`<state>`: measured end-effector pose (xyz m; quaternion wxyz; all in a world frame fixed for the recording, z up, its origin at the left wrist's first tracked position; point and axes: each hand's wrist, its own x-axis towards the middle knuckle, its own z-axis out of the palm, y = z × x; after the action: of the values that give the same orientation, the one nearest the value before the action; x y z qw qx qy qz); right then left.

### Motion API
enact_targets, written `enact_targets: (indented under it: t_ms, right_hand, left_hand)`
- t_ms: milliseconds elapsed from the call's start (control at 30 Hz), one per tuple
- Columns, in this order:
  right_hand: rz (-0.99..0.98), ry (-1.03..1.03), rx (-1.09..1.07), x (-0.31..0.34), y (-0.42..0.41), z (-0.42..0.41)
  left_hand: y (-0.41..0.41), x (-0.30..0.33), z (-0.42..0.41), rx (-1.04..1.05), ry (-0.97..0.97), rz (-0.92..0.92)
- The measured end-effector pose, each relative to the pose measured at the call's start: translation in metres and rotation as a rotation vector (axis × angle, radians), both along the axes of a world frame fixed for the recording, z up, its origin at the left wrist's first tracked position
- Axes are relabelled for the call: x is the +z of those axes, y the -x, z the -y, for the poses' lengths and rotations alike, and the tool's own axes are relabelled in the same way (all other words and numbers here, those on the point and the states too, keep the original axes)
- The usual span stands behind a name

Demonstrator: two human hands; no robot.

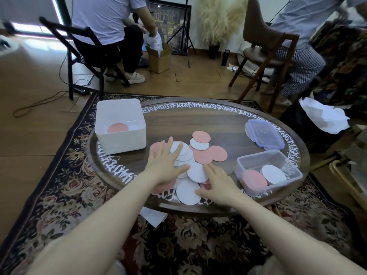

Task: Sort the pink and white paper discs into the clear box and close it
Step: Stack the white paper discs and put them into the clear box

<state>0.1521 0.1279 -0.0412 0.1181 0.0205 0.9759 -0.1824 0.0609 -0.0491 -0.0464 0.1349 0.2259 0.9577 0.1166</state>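
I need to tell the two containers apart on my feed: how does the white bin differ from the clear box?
The white bin is opaque, tall and deep; the clear box is see-through and shallow. The white bin sits at the table's far left, the clear box at the near right, close to the edge. The bin's discs lie flat on its floor; the box's discs lean, overlapping. Both are open-topped and hold pink and white discs.
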Motion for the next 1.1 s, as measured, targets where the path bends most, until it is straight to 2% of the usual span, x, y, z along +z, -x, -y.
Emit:
enact_targets:
  t_ms: [200, 333, 533, 667, 800, 867, 933, 1033, 1100]
  right_hand:
    - [0.051, 0.135, -0.037, 0.005, -0.005, -0.029]
    - [-0.022, 0.157, -0.003, 0.000, -0.008, -0.036]
    - [-0.100, 0.061, 0.037, 0.000, -0.019, -0.033]
    - [-0.186, -0.016, 0.023, -0.004, -0.018, -0.024]
    - [-0.226, -0.031, -0.052, -0.006, -0.014, -0.020]
    - [-0.253, 0.002, -0.105, -0.001, -0.011, -0.018]
    - [-0.233, 0.212, -0.217, 0.007, -0.007, -0.018]
    - [-0.121, 0.617, -0.356, 0.016, 0.000, -0.023]
    - [-0.062, 0.800, -0.410, 0.020, 0.002, -0.024]
  left_hand:
    - [-0.019, -0.022, -0.015, -0.011, 0.096, 0.041]
    - [-0.035, -0.013, -0.014, -0.063, 0.190, 0.043]
    - [-0.055, 0.005, -0.010, -0.114, 0.246, 0.055]
    - [-0.046, 0.022, -0.008, 0.000, -0.010, -0.064]
    - [-0.045, 0.019, -0.002, 0.062, -0.232, 0.038]
    - [-0.046, 0.015, -0.004, 0.149, -0.296, -0.017]
    - [-0.046, 0.014, -0.006, 0.259, -0.387, -0.029]
    - [-0.045, 0.015, -0.007, 0.376, -0.668, 0.286]
    - [-0.048, 0.022, -0.005, 0.401, -0.755, 0.459]
